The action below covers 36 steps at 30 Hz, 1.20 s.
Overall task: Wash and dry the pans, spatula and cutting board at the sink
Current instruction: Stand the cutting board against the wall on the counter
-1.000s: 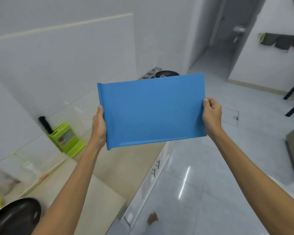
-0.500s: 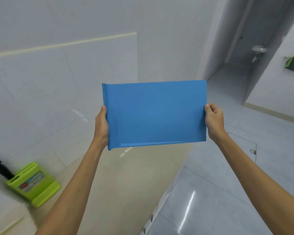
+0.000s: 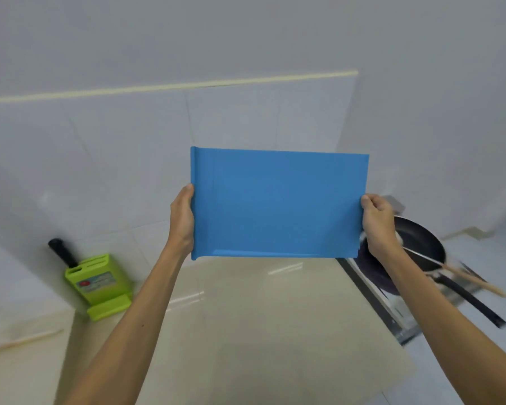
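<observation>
The blue cutting board (image 3: pixel 278 203) is held upright in the air above the beige counter (image 3: pixel 246 331), its face turned to the camera, its long edges about level, touching nothing but the two hands. The left hand (image 3: pixel 183 217) grips the left short edge with the thumb laid along the front; its other fingers are behind the board and I cannot tell how they lie. The right hand (image 3: pixel 377 223) pinches the right short edge, thumb in front and fingers curled round the rim. The face of the board shows no scraps or stains, but whether it has been washed or dried cannot be read from here. To the right, partly behind the right wrist, a black pan (image 3: pixel 421 241) sits on the stove (image 3: pixel 374 276) with a spatula (image 3: pixel 473 283) resting in it, wooden handle pointing out over the rim. Both look as if they have yet to go to the sink, which is out of view, so most of the job likely remains. Against the tiled wall at the left stands a green knife block (image 3: pixel 100 285) with a black knife handle (image 3: pixel 62 252) sticking out. By count: one cutting board, one pan in sight though the task names several, one spatula, one knife block, one knife handle, two hands.
</observation>
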Available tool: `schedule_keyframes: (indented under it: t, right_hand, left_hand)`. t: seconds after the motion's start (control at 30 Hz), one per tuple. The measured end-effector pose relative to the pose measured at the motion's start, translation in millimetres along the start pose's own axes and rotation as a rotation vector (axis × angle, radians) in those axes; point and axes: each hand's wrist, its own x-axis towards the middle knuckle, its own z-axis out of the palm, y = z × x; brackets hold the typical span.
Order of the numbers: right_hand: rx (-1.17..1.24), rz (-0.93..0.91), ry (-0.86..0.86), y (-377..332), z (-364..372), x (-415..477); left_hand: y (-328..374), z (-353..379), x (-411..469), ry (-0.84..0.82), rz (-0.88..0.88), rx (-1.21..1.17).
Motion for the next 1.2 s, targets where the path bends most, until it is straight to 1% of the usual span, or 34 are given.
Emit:
schedule_keyframes:
  t: [0.1, 0.17, 0.27, 0.33, 0.43, 0.53, 0.6, 0.7, 0.8, 0.93, 1.07, 1.2]
  right_hand:
    - [-0.042, -0.021, -0.134, 7.7, 18.6, 45.6]
    - [-0.069, -0.038, -0.204, 14.0, 29.1, 70.3]
    - [-0.059, -0.041, -0.286, 26.0, 46.9, 99.8]
    - [-0.08, -0.05, -0.344, 32.1, 58.3, 116.8]
    - [-0.134, -0.081, -0.373, 38.4, 69.0, 125.2]
    - [-0.242, -0.12, -0.425, 58.1, 82.0, 144.5]
    - [-0.322, -0.108, -0.444, 81.8, 92.2, 158.8]
    - [-0.426, -0.041, -0.479, 129.1, 112.0, 180.4]
    - [-0.464, 0.069, -0.509, 161.3, 129.9, 189.2]
    - [-0.527, 0.171, -0.512, 195.2, 151.3, 196.1]
    - [-0.551, 0.215, -0.51, 209.1, 171.1, 196.2]
    - [-0.566, 0.258, -0.527, 218.9, 180.9, 198.1]
  left_hand:
    - [-8.7, 2.7, -0.1, 0.126, 0.042, -0.014]
    - [-14.1, 2.9, -2.3, 0.181, 0.088, -0.015]
    - [-19.5, 1.3, -2.5, 0.241, 0.106, 0.013]
    - [-26.4, 1.8, 1.4, 0.297, 0.106, 0.047]
    - [-32.7, -9.1, 6.6, 0.33, 0.064, 0.206]
    - [-51.4, -21.1, 16.1, 0.311, -0.008, 0.357]
    - [-68.4, -29.2, 24.5, 0.283, -0.047, 0.443]
    - [-95.7, -39.8, 39.7, 0.22, -0.125, 0.615]
    - [-125.0, -51.2, 62.1, 0.168, -0.184, 0.806]
    - [-163.2, -56.5, 88.6, 0.201, -0.282, 0.941]
    - [-201.6, -60.4, 106.5, 0.284, -0.371, 0.893]
    - [-234.8, -68.3, 114.1, 0.377, -0.452, 0.735]
